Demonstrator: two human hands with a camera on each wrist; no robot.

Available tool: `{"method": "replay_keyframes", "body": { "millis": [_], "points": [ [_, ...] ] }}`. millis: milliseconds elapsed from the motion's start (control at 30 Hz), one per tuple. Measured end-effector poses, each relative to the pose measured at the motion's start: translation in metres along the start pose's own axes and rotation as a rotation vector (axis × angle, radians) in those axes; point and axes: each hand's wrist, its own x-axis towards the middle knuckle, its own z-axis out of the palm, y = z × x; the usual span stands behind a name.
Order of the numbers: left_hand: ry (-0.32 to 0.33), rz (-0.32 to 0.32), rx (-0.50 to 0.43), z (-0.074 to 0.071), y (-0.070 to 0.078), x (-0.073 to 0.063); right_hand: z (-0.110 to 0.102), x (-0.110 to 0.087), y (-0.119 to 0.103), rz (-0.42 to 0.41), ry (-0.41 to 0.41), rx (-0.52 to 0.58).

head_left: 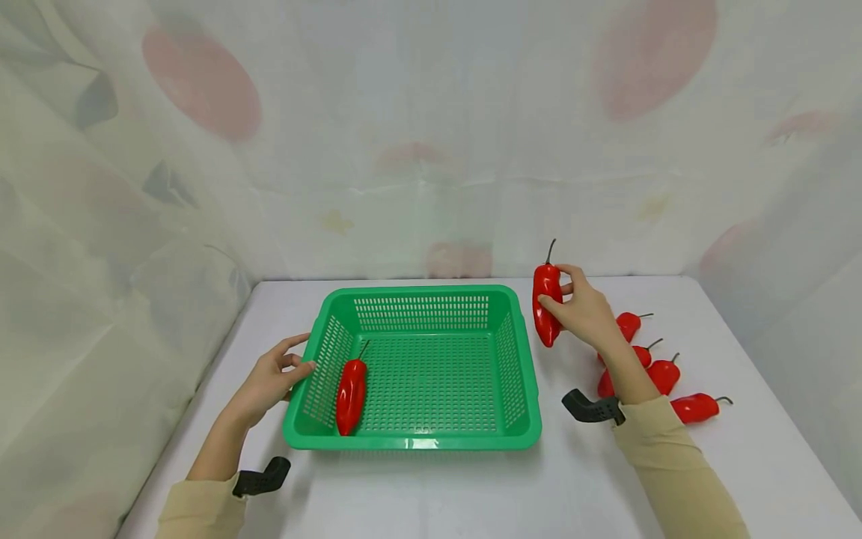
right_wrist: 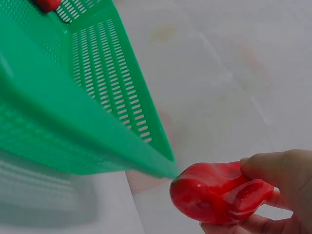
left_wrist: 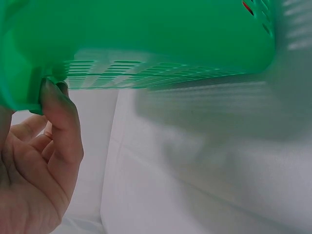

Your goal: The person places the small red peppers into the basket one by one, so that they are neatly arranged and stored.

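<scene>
A green plastic basket point(head_left: 431, 442) with slotted walls sits in the middle of the table. One red chili pepper point(head_left: 351, 397) lies inside it along the left wall, stem toward the back. My left hand point(head_left: 268, 382) grips the basket's left rim, thumb on one side and fingers on the other; in the left wrist view the fingers point(left_wrist: 66, 129) curl at the rim. My right hand point(head_left: 583, 308) pinches another red pepper point(head_left: 547, 305) between thumb and fingers. That pepper hangs upright, stem up, just outside the basket's right rim. The right wrist view shows its glossy body point(right_wrist: 214, 195) near the basket's edge.
Several more red peppers lie on the table point(head_left: 734, 457) at the right, partly hidden behind my right forearm; one pepper point(head_left: 697, 407) lies nearest the front. Patterned pale cloth point(head_left: 417, 209) stands behind the table and at both sides. A black wrist mount point(head_left: 592, 406) juts from each sleeve.
</scene>
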Motion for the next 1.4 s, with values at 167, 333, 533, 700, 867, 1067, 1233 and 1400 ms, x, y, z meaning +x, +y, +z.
{"method": "replay_keyframes", "body": {
  "millis": [167, 333, 533, 700, 867, 1067, 1233, 1400],
  "points": [
    [0.002, 0.010, 0.011, 0.000, 0.002, -0.002, 0.003, 0.003, -0.011, -0.013, -0.024, 0.051],
    [0.005, 0.008, 0.003, 0.000, 0.001, -0.002, 0.007, 0.009, -0.020, -0.035, -0.042, 0.099],
    [0.000, 0.015, 0.001, 0.001, 0.000, -0.001, 0.015, 0.013, -0.030, -0.047, -0.080, 0.129],
    [0.001, 0.010, -0.002, 0.001, -0.001, 0.000, 0.022, 0.013, -0.036, -0.055, -0.103, 0.145],
    [0.000, 0.012, 0.000, 0.000, -0.001, 0.000, 0.029, 0.013, -0.040, -0.055, -0.110, 0.161],
    [0.004, 0.009, -0.007, 0.000, -0.001, 0.000, 0.038, 0.013, -0.046, -0.045, -0.132, 0.215],
    [0.000, 0.013, -0.006, 0.000, 0.000, -0.001, 0.049, 0.010, -0.053, -0.059, -0.160, 0.220],
    [-0.004, 0.010, -0.005, 0.000, 0.001, -0.002, 0.059, 0.009, -0.058, -0.071, -0.187, 0.239]
  ]
}}
